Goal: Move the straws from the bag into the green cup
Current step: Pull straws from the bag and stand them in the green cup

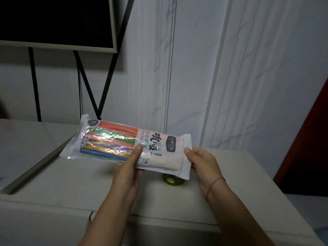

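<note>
A clear plastic bag (110, 139) packed with several coloured straws (115, 129) is held flat in the air above a white cabinet top (71, 183). My left hand (127, 167) grips the bag near its middle, thumb on top. My right hand (200, 162) pinches the bag's right, printed end. Just under that end stands the green cup (173, 181), mostly hidden by the bag; only its lower part with a small frog face shows.
A dark screen (53, 20) on a black metal stand (106, 77) stands behind at the left. A white marbled wall (230, 68) runs behind the cabinet. A raised white lid or panel (26, 148) lies at the left. A dark red door edge (310, 139) is at the right.
</note>
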### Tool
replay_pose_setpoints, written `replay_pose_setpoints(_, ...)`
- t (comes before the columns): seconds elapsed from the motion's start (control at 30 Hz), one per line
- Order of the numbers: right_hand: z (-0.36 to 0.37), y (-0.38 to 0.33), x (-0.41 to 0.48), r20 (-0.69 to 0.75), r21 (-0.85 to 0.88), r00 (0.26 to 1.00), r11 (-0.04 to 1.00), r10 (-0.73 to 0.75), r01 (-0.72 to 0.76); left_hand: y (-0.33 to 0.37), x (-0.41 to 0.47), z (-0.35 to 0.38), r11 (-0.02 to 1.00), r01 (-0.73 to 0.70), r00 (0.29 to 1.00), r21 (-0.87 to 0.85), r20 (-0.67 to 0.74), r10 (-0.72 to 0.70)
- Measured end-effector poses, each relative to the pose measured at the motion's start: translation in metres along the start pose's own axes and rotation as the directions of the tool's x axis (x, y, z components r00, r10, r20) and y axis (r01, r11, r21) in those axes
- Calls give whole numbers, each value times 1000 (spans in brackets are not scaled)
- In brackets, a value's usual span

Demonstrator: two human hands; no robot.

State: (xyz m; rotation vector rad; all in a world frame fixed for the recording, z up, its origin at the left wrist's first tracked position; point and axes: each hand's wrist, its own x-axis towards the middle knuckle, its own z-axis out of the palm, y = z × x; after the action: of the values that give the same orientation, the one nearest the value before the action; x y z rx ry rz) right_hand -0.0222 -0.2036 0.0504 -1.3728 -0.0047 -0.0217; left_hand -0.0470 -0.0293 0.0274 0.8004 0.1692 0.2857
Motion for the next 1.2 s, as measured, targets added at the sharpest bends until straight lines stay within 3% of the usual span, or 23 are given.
replay_pose_setpoints(0.13, 5, 3, 2, 129, 174, 987, 978, 93, -115, -1, 0, 10, 958, 89, 996, -272, 41, -80)
replay_pose_setpoints(0.27, 13, 3, 1, 202, 310, 972, 934, 120, -180, -8, -6, 25, 936, 116, 992, -332, 94, -89)
replay_pose_setpoints(0.4, 15, 4, 1, 177, 329, 977, 928, 119, -173, -9, -1, 28, 958, 42, 999, -282, -2, -45)
replay_pose_setpoints(0.53, 12, 6, 9, 71, 483, 980, 854, 186, -197, -4, 4, 23, 982, -74, 994, -173, -96, 58)
replay_pose_setpoints(0.67, 17, 9, 9, 153, 590, 957, 754, 248, -289, -1, -6, 33, 977, -215, 970, 18, -114, 215)
replay_pose_setpoints(0.87, 25, 10, 7, 241, 589, 923, 711, 300, -385, -1, -12, 37, 889, -361, 922, 281, -36, 386)
replay_pose_setpoints(1.07, 25, 13, 9, 232, 571, 920, 721, 316, -392, -2, -9, 30, 903, -359, 921, 237, -67, 384)
replay_pose_setpoints(1.2, 25, 14, 7, 137, 435, 974, 873, 180, -222, 3, -5, 21, 954, -288, 943, 84, -147, 298)
